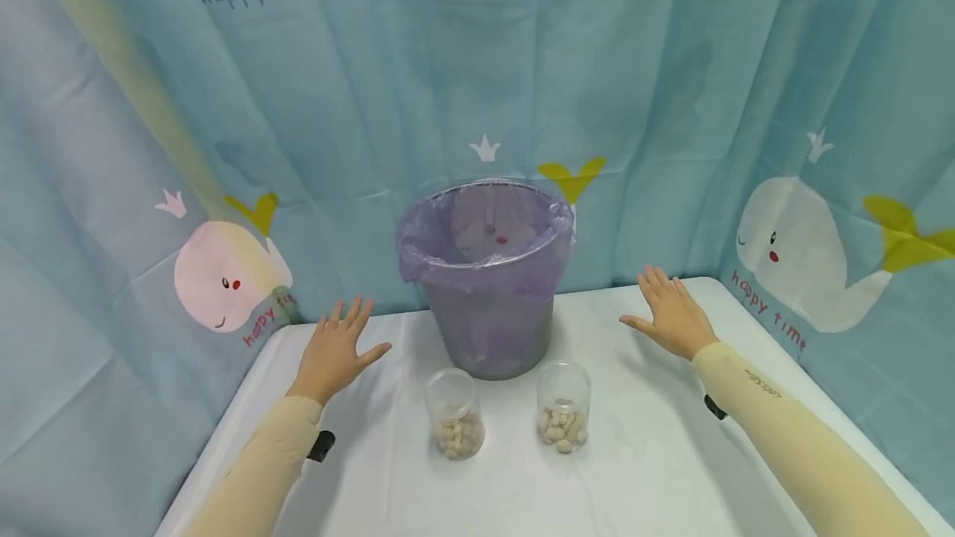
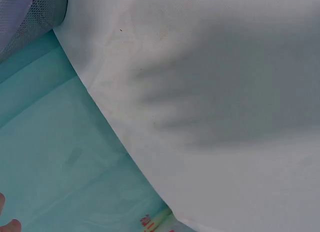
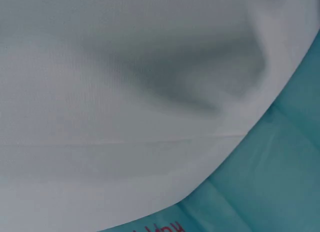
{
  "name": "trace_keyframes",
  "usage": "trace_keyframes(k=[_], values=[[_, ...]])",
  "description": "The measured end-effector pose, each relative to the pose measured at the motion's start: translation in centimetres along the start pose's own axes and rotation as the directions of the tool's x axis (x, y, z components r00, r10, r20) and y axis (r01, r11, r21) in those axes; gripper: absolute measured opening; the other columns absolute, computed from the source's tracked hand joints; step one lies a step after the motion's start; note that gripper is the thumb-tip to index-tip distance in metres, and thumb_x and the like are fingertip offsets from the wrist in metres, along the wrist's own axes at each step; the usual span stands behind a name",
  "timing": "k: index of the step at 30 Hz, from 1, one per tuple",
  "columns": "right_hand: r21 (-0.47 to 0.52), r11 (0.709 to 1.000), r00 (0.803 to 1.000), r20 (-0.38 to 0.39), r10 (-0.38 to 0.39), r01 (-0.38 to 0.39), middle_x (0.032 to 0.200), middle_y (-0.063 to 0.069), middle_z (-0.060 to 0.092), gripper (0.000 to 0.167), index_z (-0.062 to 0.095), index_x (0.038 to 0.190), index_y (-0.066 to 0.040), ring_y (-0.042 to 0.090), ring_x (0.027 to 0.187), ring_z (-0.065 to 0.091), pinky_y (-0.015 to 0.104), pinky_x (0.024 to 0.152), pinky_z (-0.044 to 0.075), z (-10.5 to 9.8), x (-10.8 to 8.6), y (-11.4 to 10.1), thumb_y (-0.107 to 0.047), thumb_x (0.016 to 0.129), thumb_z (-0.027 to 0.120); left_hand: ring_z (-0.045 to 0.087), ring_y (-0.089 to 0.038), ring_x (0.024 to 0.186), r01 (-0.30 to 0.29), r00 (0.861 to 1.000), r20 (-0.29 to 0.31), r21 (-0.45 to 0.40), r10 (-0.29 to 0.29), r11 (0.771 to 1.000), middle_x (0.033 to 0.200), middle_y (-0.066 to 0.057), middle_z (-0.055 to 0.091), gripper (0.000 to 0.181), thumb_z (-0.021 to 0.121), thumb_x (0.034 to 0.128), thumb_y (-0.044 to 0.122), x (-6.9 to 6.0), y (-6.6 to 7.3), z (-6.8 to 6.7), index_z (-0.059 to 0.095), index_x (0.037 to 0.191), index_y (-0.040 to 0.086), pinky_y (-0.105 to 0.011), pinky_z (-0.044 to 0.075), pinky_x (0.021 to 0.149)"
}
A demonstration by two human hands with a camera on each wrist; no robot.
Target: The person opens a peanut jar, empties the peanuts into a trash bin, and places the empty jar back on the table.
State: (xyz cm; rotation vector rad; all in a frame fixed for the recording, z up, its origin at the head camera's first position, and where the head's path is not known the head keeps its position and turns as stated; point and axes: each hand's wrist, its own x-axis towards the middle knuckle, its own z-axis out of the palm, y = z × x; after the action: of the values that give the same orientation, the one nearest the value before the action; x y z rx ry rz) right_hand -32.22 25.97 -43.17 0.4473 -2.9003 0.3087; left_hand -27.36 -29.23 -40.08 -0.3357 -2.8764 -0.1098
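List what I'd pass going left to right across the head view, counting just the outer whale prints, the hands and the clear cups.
Left whale print → left hand → left clear cup → right clear cup → right hand → right whale print.

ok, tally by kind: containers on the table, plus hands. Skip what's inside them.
Purple bin, bag-lined: 1
Clear cups: 2 (left cup, right cup)
Hands: 2 (left hand, right hand), both holding nothing
Total: 5
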Motion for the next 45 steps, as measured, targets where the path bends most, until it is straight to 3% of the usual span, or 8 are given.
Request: trace_keyframes(k=[12,25,41,45], values=[[0.03,0.998,0.999,0.0,-0.048,0.048,0.165,0.025,0.012,0.092,0.019,0.156,0.005,0.042,0.154,0.01,0.058,0.126,0.006,-0.5,-0.5,-0.9,-0.057,0.096,0.054,0.024,-0.047,0.149,-0.03,0.999,-0.028,0.016,0.03,0.999,0.163,-0.018,0.028,0.085,0.059,0.0931,0.057,-0.7,1.4,0.2,0.028,0.158,0.012,-0.067,0.02,0.12],[0.09,0.991,0.995,-0.017,-0.094,0.096,0.165,0.023,0.015,0.091,0.022,0.156,0.004,0.04,0.154,0.011,0.057,0.126,0.007,-0.4,-0.9,-2.7,-0.057,0.096,0.054,0.021,-0.045,0.15,-0.016,0.999,-0.034,-0.039,0.014,0.999,0.164,-0.016,0.025,0.083,0.059,0.0933,0.057,-1.6,1.7,0.3,0.029,0.158,0.013,-0.067,0.018,0.12],[0.121,0.983,0.991,-0.02,-0.134,0.135,0.165,0.022,0.016,0.089,0.021,0.157,0.002,0.04,0.153,0.014,0.051,0.128,0.006,-0.3,-2.2,-3.8,-0.056,0.096,0.054,0.023,-0.045,0.15,-0.076,0.995,-0.066,-0.016,0.075,0.997,0.164,-0.016,0.027,0.085,0.062,0.0908,0.057,-2.9,3.0,-0.5,0.032,0.156,0.012,-0.066,0.025,0.119],[0.138,0.98,0.99,-0.02,-0.14,0.141,0.165,0.022,0.017,0.089,0.021,0.156,0.002,0.041,0.153,0.017,0.05,0.129,0.007,-0.5,-2.6,-4.3,-0.055,0.096,0.055,0.022,-0.044,0.15,-0.077,0.996,-0.05,-0.017,0.076,0.997,0.164,-0.016,0.026,0.086,0.062,0.0908,0.058,-3.2,3.2,-0.6,0.031,0.157,0.012,-0.065,0.024,0.119]])
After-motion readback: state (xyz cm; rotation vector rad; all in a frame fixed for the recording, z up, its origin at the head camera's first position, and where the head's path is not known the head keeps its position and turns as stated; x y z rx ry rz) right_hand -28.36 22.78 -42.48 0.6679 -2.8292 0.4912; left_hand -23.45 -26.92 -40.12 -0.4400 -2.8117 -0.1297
